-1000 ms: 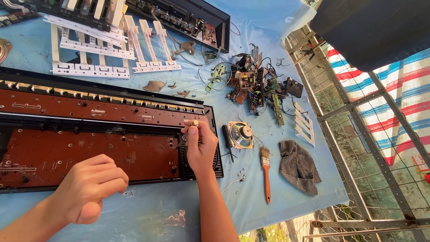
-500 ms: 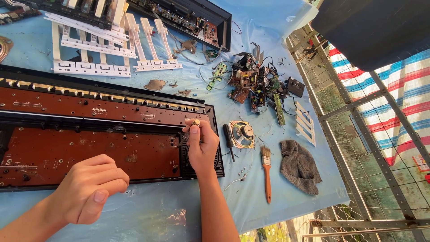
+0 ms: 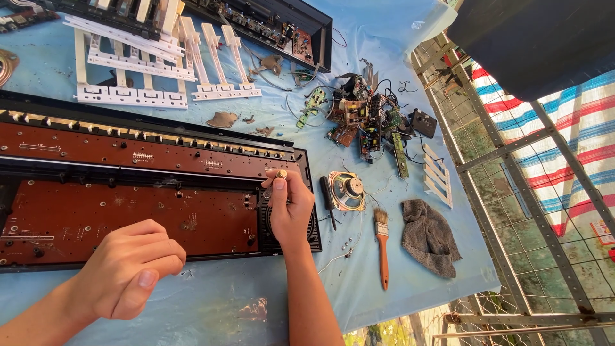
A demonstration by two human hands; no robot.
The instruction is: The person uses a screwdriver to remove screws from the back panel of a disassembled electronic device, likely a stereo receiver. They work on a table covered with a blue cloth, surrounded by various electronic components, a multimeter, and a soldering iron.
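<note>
An opened electronic keyboard case (image 3: pixel 160 192) lies on the blue sheet, its brown circuit boards exposed. My right hand (image 3: pixel 289 205) rests over the case's right end, on the speaker grille, and pinches a small round knob (image 3: pixel 280 174) between thumb and fingertips. My left hand (image 3: pixel 131 269) hovers at the case's near edge with fingers curled loosely; nothing shows in it.
White key strips (image 3: pixel 138 70) and a second black case part (image 3: pixel 275 29) lie at the back. A heap of circuit boards and wires (image 3: pixel 371 122), a loose speaker (image 3: pixel 346 191), a screwdriver (image 3: pixel 328 200), a paintbrush (image 3: pixel 382 247) and a grey rag (image 3: pixel 430 236) lie right. A metal grid fence (image 3: pixel 525 211) borders the table.
Almost nothing has moved. My right hand stays on the small knob with only a slight shift of the fingers; my left hand keeps its place.
</note>
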